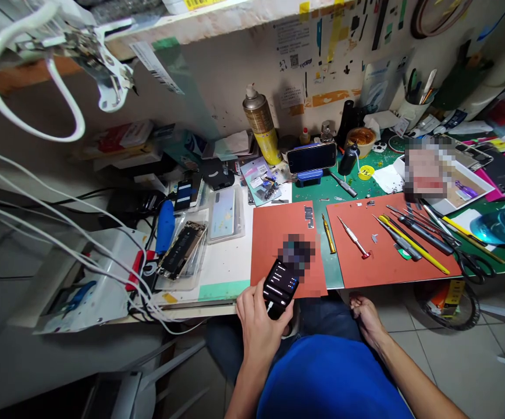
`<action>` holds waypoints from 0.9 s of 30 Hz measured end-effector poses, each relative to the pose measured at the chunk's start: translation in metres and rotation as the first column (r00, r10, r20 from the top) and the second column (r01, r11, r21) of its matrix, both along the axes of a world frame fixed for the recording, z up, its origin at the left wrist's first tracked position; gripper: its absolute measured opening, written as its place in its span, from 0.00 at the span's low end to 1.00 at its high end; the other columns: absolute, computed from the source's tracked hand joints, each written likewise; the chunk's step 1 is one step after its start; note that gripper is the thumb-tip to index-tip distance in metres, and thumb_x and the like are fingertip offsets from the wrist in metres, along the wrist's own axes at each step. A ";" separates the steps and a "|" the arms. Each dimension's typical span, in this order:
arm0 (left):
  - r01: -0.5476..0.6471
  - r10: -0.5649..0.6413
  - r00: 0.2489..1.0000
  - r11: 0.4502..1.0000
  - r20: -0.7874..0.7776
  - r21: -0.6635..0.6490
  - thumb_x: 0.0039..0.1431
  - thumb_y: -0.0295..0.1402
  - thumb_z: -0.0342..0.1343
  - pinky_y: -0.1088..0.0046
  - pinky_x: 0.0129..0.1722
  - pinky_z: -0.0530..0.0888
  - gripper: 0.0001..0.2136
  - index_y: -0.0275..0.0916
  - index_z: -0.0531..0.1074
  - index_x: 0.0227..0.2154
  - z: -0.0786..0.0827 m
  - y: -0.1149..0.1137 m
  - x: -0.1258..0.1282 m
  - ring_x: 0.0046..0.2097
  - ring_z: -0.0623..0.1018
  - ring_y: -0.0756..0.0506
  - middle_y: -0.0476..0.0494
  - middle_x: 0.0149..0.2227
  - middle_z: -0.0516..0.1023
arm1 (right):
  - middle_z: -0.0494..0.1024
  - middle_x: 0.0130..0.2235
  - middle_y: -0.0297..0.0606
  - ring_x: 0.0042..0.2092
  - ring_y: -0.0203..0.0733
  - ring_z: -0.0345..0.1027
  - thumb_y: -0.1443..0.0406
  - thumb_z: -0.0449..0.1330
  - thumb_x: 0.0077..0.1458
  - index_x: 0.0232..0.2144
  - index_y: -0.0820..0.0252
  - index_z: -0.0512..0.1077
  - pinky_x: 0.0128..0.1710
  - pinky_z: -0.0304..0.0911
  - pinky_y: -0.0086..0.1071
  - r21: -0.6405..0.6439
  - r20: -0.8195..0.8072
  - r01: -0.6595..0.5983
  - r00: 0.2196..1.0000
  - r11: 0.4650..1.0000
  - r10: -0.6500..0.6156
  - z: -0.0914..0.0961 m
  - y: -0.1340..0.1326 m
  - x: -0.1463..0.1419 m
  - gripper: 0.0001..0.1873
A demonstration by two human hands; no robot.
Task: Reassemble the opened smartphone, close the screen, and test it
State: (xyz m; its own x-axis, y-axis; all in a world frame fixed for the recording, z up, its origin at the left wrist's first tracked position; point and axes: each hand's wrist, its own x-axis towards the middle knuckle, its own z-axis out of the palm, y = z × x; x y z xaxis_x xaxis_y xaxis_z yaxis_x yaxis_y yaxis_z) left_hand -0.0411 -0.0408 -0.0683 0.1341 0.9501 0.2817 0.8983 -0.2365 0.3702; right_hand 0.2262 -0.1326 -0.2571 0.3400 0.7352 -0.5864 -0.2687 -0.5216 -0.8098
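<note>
My left hand [256, 317] grips a black smartphone [281, 285] with a lit screen, held over the near edge of the left red mat [274, 233]. My right hand [366, 317] rests below the desk edge near my lap, fingers curled, with nothing visible in it. A gold screwdriver [328, 233] lies between the two red mats. A red-tipped screwdriver [355, 238] lies on the right red mat [387, 256], beside several tweezers and picks [413, 235].
A second phone [311, 157] stands on a blue holder at the back. A spray can [261, 122], a black bottle [348, 157], scissors [470, 262], phone parts in clear trays [182, 250] and white cables [60, 233] crowd the desk.
</note>
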 end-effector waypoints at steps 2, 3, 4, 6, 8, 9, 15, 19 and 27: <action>-0.001 0.001 1.000 1.000 0.006 -0.004 0.62 0.41 0.67 0.51 0.53 0.71 0.33 0.41 0.63 0.67 0.001 0.000 0.000 0.52 0.71 0.33 0.37 0.48 0.71 | 0.61 0.25 0.24 0.26 0.30 0.54 0.51 0.74 0.51 0.26 0.57 0.63 0.25 0.54 0.26 0.023 -0.011 -0.035 0.999 0.999 0.035 0.017 0.003 -0.004 0.25; -0.002 0.002 1.000 1.000 0.009 -0.006 0.61 0.41 0.67 0.51 0.53 0.71 0.33 0.41 0.63 0.66 0.001 0.000 0.001 0.52 0.71 0.33 0.38 0.48 0.71 | 0.58 0.24 0.23 0.25 0.30 0.52 0.51 0.76 0.45 0.25 0.55 0.60 0.25 0.52 0.26 0.034 -0.017 -0.061 0.998 0.998 0.062 0.027 0.004 -0.007 0.29; -0.002 0.002 1.000 1.000 0.011 -0.007 0.61 0.41 0.67 0.51 0.53 0.71 0.33 0.41 0.63 0.66 0.001 0.000 0.001 0.52 0.71 0.33 0.38 0.48 0.71 | 0.55 0.23 0.21 0.25 0.30 0.49 0.50 0.77 0.41 0.24 0.54 0.57 0.24 0.50 0.27 0.042 -0.022 -0.094 0.995 0.995 0.095 0.038 0.005 -0.011 0.32; -0.001 0.001 1.000 1.000 0.012 -0.004 0.61 0.41 0.67 0.51 0.54 0.71 0.33 0.41 0.63 0.66 0.001 0.000 0.001 0.52 0.71 0.33 0.38 0.48 0.71 | 0.49 0.22 0.20 0.24 0.30 0.42 0.48 0.75 0.43 0.24 0.51 0.51 0.23 0.44 0.28 0.054 -0.022 -0.160 0.987 0.986 0.162 0.060 0.006 -0.022 0.35; -0.005 0.005 1.000 1.000 0.014 -0.004 0.61 0.42 0.67 0.50 0.54 0.71 0.33 0.41 0.63 0.66 0.002 0.000 0.001 0.52 0.71 0.33 0.37 0.48 0.71 | 0.45 0.22 0.20 0.24 0.30 0.37 0.46 0.72 0.50 0.23 0.50 0.46 0.23 0.39 0.29 0.071 0.008 -0.219 0.976 0.973 0.219 0.084 0.007 -0.035 0.37; -0.007 0.007 1.000 1.000 0.016 -0.007 0.61 0.42 0.67 0.50 0.54 0.71 0.33 0.41 0.63 0.66 0.002 0.000 0.001 0.52 0.71 0.33 0.37 0.48 0.71 | 0.44 0.22 0.21 0.25 0.31 0.36 0.46 0.71 0.52 0.22 0.51 0.44 0.23 0.38 0.29 0.086 0.034 -0.243 0.970 0.966 0.241 0.096 0.007 -0.041 0.38; -0.011 0.011 1.000 1.000 0.025 -0.017 0.62 0.42 0.67 0.51 0.54 0.71 0.32 0.40 0.64 0.65 0.003 0.000 0.002 0.52 0.71 0.34 0.38 0.48 0.72 | 0.50 0.22 0.25 0.26 0.33 0.43 0.53 0.65 0.64 0.20 0.54 0.46 0.28 0.45 0.33 0.275 0.246 -0.363 0.922 0.890 0.300 0.169 0.021 -0.059 0.34; -0.004 0.004 1.000 1.000 0.028 -0.013 0.62 0.43 0.67 0.50 0.55 0.71 0.32 0.40 0.63 0.65 0.003 0.000 0.001 0.52 0.72 0.33 0.37 0.49 0.72 | 0.72 0.31 0.35 0.32 0.39 0.65 0.60 0.58 0.70 0.33 0.55 0.71 0.34 0.61 0.34 0.421 0.528 -0.433 0.832 0.797 0.173 0.211 0.059 -0.053 0.12; 0.003 -0.001 1.000 0.998 0.023 -0.064 0.62 0.45 0.67 0.46 0.56 0.72 0.35 0.39 0.60 0.67 0.006 0.001 -0.003 0.55 0.72 0.31 0.33 0.52 0.73 | 0.77 0.60 0.47 0.57 0.52 0.74 0.62 0.54 0.68 0.64 0.53 0.67 0.60 0.70 0.53 0.303 0.543 -0.359 0.826 0.883 0.150 0.215 0.116 -0.050 0.23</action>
